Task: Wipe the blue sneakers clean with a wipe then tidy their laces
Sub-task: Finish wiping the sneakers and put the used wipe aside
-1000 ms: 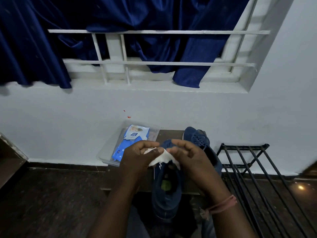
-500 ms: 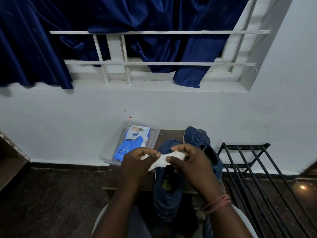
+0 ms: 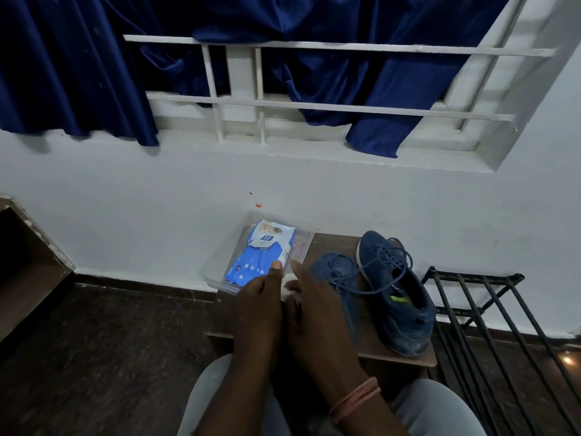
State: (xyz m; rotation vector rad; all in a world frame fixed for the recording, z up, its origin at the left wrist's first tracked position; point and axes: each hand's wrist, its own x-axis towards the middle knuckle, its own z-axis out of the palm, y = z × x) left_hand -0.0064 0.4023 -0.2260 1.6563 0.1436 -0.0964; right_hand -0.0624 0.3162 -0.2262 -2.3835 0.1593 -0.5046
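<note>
A white wall [image 3: 125, 190] fills mid-frame; a barred window [image 3: 314, 105] with dark blue curtains [image 3: 78, 73] spans the top; dark floor [image 3: 110, 357] lies lower left; a black rack [image 3: 490, 309] stands lower right.

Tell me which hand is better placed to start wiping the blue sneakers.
Probably the right hand: it lies beside the nearer sneaker, and the wipe is between both hands. The left hand is farther, by the wipes pack.

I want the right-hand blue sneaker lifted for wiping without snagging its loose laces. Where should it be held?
Grip the blue lace-up sneaker at its heel collar, coming from above on the near side. The opening gapes upward there, giving a rim to pinch, while the untied laces sprawl over the toe half.
</note>
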